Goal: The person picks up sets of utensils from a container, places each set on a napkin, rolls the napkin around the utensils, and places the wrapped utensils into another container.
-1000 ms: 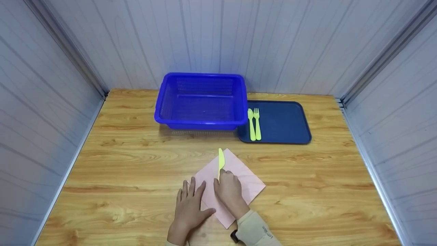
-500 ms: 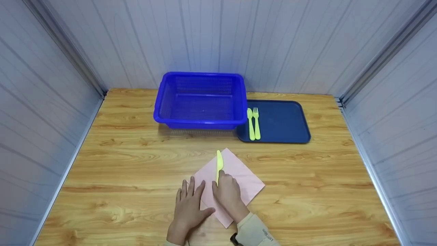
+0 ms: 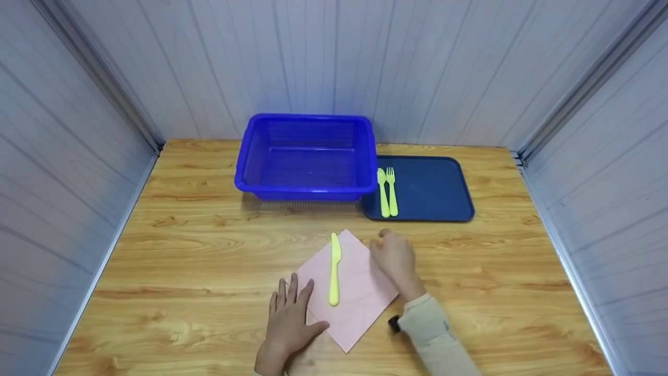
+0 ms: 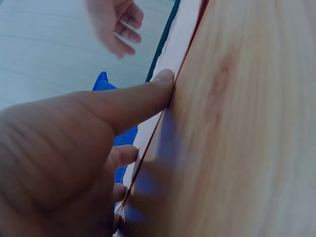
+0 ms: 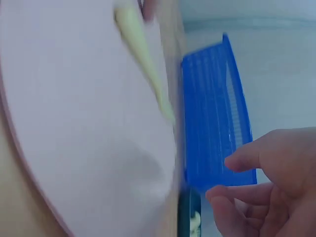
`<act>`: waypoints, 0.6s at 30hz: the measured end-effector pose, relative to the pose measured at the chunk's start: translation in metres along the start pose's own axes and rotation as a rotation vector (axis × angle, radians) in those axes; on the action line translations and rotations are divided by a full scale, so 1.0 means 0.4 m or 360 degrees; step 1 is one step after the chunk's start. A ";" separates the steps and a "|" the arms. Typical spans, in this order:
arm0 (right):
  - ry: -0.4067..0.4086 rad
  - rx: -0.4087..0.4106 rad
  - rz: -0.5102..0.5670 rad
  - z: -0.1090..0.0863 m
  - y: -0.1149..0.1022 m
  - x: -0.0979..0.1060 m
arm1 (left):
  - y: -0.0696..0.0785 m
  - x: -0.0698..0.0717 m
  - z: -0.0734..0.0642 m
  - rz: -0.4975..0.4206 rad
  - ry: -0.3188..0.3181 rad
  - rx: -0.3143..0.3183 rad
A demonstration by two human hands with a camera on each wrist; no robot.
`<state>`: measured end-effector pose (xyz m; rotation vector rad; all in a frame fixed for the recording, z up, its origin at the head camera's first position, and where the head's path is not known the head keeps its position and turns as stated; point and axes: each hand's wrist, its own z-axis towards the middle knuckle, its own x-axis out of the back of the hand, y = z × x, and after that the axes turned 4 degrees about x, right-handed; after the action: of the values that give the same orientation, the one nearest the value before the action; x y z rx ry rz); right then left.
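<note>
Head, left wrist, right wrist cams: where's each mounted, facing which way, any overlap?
Head: on the head, looking forward and down at the pink sheet, yellow knife and blue basket; left grip, right grip and right sleeve show.
Left wrist: on that wrist, looking past the left grip along the pink sheet's edge and table; right grip shows up top.
Right wrist: on that wrist, tipped sideways, looking across the pink sheet toward the blue basket; right grip shows lower right.
Shared, head and right wrist: pink sheet, yellow knife, blue basket.

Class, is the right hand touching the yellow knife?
Apart: the head view shows a stretch of pink sheet between the right hand and the yellow knife.
</note>
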<state>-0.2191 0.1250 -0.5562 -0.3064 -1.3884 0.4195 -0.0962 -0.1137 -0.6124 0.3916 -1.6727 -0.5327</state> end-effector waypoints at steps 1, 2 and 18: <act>0.0016 -0.0010 -0.0044 0.023 0.016 0.006 | 0.000 0.002 -0.001 0.0003 -0.0005 0.0006; 0.0028 -0.0015 -0.0090 0.046 0.029 0.009 | -0.001 0.004 -0.002 0.0011 -0.0009 0.0019; 0.0132 0.0265 -0.0323 0.276 0.141 -0.048 | 0.023 0.015 0.006 0.0022 -0.0063 0.0048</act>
<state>-0.3365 0.1624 -0.5806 -0.0449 -1.2802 0.3475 -0.0991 -0.1090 -0.6026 0.3934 -1.7223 -0.5088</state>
